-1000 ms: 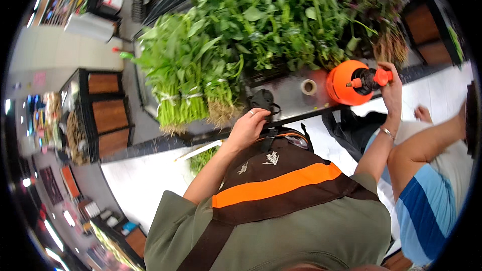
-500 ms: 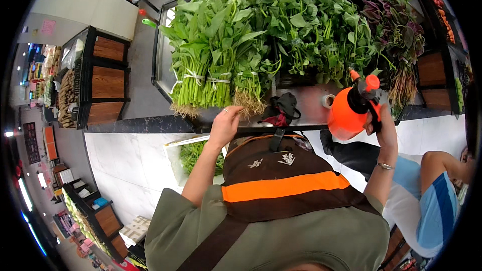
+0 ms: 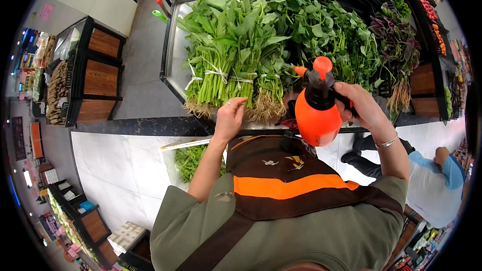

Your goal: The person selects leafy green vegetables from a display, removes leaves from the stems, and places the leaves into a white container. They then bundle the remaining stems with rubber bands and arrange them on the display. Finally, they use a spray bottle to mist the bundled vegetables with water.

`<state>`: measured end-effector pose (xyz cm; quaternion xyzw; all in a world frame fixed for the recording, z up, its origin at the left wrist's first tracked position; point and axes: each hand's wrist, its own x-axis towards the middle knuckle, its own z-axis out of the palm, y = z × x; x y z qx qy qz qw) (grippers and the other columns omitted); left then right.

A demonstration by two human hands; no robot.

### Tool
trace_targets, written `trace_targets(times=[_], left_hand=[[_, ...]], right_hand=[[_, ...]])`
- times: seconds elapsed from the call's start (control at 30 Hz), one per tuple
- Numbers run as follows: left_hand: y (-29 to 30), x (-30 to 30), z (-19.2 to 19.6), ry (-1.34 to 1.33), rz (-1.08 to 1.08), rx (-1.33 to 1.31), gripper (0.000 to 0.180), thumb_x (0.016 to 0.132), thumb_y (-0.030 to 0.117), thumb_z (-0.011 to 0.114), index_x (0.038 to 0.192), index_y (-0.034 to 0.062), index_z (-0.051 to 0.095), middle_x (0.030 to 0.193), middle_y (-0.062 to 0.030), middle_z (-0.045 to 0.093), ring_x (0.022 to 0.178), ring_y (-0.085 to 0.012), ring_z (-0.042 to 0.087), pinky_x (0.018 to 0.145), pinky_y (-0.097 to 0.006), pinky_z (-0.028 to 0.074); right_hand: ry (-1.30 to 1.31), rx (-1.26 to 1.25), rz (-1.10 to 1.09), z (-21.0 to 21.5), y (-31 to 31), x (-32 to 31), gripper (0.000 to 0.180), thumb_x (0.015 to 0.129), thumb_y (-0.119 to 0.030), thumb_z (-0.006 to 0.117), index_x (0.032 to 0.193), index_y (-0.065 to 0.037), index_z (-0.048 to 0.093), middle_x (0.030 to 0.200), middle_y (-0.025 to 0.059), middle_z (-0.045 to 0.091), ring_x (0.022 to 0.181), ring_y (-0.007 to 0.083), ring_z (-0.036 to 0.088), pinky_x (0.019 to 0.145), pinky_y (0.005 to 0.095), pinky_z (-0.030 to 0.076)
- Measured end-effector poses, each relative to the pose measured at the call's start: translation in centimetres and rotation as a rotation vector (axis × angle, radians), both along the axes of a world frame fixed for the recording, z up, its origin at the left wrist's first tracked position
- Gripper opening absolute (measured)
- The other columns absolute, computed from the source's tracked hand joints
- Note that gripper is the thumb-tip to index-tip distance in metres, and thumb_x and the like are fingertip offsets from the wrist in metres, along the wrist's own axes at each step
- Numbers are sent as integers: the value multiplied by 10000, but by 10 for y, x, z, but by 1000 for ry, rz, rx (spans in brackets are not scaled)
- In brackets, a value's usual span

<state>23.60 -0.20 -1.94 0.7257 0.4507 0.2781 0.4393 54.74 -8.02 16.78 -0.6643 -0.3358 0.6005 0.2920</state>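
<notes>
My right hand point(image 3: 357, 104) is wrapped round the black handle of an orange pump spray bottle point(image 3: 317, 120), its nozzle pointing left toward the greens. The thumb lies near the top of the handle, below the red pump knob. My left hand point(image 3: 231, 118) is loosely closed, fingers curled together, with nothing visible in it. It sits just below the roots of tied bundles of leafy greens point(image 3: 221, 65), which lie on a metal display counter point(image 3: 173, 65). To their right spreads a heap of loose dark-green leaves point(image 3: 326, 30).
Reddish-purple greens with long roots point(image 3: 401, 50) lie at the right of the counter. Below its front edge stands a white box point(image 3: 168, 163) of greens. A person point(image 3: 434, 185) in light blue is at the lower right. Wood-panelled produce stands point(image 3: 103, 78) are at left.
The spray bottle has moved left in my right hand, closer to the tied bundles. My left hand stays curled near the roots. The view has shifted, and the other person has changed posture.
</notes>
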Motion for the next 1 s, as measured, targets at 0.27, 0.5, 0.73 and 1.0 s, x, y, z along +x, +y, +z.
trace_targets(times=[0.27, 0.5, 0.73, 1.0], left_hand=[[21, -26, -11, -158, 126, -135, 233, 966, 194, 516, 1079, 51, 661, 853, -77, 712, 726, -123, 649, 668, -252, 489], [52, -1, 4, -636, 122, -479, 337, 1003, 252, 449, 1209, 9, 559, 1081, -97, 648, 996, -167, 611, 829, -287, 490], [95, 58, 37, -906, 80, -473, 233, 966, 114, 514, 1162, 12, 587, 1084, -76, 644, 1001, -156, 621, 850, -270, 509], [123, 95, 43, -1034, 5, -581, 211, 911, 55, 595, 1110, -3, 636, 1065, -90, 662, 959, -177, 648, 844, -270, 530]], right_hand=[[-83, 89, -138, 8, 8, -23, 504, 942, -479, 426, 619, -98, 491, 499, -22, 440, 415, 64, 375, 391, 223, 253], [-147, 144, -67, 22, 10, -32, 524, 940, -491, 426, 598, -100, 491, 491, -21, 450, 411, 58, 378, 390, 218, 253], [-92, 96, -78, 29, 3, -45, 500, 948, -460, 441, 611, -96, 492, 492, -27, 444, 414, 58, 385, 387, 213, 258], [-98, 65, -41, 29, -3, -42, 496, 940, -447, 473, 610, -80, 512, 490, -14, 444, 412, 66, 396, 387, 215, 281]])
